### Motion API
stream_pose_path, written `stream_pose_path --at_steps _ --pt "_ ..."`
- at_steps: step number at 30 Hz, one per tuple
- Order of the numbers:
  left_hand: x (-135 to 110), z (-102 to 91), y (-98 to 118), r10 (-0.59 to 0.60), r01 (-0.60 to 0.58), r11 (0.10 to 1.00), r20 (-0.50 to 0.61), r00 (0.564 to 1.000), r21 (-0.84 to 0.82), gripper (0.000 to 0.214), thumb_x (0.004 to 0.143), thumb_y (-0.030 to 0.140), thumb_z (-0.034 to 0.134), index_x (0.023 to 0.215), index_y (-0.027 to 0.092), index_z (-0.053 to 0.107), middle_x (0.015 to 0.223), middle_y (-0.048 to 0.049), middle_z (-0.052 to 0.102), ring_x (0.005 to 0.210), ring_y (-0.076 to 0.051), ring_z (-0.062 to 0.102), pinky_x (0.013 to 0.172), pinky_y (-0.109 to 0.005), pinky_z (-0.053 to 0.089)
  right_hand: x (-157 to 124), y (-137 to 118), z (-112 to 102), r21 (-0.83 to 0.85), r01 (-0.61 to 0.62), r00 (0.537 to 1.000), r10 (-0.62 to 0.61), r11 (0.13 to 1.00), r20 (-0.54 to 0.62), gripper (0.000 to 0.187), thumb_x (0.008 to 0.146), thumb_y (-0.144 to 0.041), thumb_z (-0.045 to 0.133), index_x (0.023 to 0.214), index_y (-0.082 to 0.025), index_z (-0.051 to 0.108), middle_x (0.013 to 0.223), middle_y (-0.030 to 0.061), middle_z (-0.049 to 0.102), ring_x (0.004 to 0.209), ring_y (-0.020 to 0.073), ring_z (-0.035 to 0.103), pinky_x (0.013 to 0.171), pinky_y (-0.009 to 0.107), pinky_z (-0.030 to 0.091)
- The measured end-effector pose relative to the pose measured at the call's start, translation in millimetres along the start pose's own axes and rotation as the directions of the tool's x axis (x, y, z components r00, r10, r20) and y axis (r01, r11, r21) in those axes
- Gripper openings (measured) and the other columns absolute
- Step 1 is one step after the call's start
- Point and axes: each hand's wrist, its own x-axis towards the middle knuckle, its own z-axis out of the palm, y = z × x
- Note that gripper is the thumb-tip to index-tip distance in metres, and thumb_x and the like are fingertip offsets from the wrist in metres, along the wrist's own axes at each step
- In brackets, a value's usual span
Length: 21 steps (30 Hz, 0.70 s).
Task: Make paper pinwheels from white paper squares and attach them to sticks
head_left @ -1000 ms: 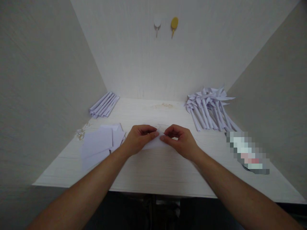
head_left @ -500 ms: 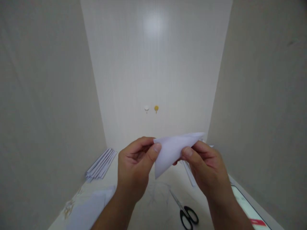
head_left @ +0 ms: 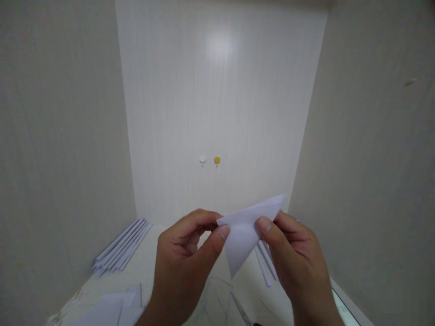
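Observation:
A folded sheet of white paper (head_left: pixel 243 240), roughly a triangle with one corner pointing down, is held up between both hands above the table. My left hand (head_left: pixel 193 258) pinches its upper left corner between thumb and forefinger. On the paper's right side, my right hand (head_left: pixel 292 258) grips with the thumb in front and the fingers behind, mostly hidden. Below, the scissors (head_left: pixel 242 309) lie on the table, only the blades and a bit of black handle in view.
Several long folded paper strips (head_left: pixel 122 246) lie at the left wall, with more paper strips (head_left: pixel 264 265) behind my right hand. White paper sheets (head_left: pixel 105 310) sit at the lower left. A lit screen (head_left: pixel 344 308) shows at the lower right. Two hooks (head_left: pixel 216 160) hang on the back wall.
My view has tilted up, so the scissors' handles have mostly left the frame. The paper has turned, its right end angled higher and its lower corner further right. Both hands keep hold.

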Motion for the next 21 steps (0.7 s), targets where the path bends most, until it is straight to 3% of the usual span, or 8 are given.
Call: stream_pose_path --at_steps 21 --pt "1.2 -2.3 -2.8 -0.075 0.078 0.992 0.040 0.996 -0.094 0.013 0.071 0.014 0.084 0.080 0.024 0.083 0.072 -0.0022 0.077 0.065 -0.016 0.071 0.059 -0.022 0.059 -0.3 -0.1 4.1 -0.061 0.036 0.998 -0.039 0.997 -0.049 0.016 0.092 -0.042 0.080 0.089 -0.027 0.084 0.077 0.0027 0.078 0.070 0.0184 0.070 0.061 0.026 0.058"
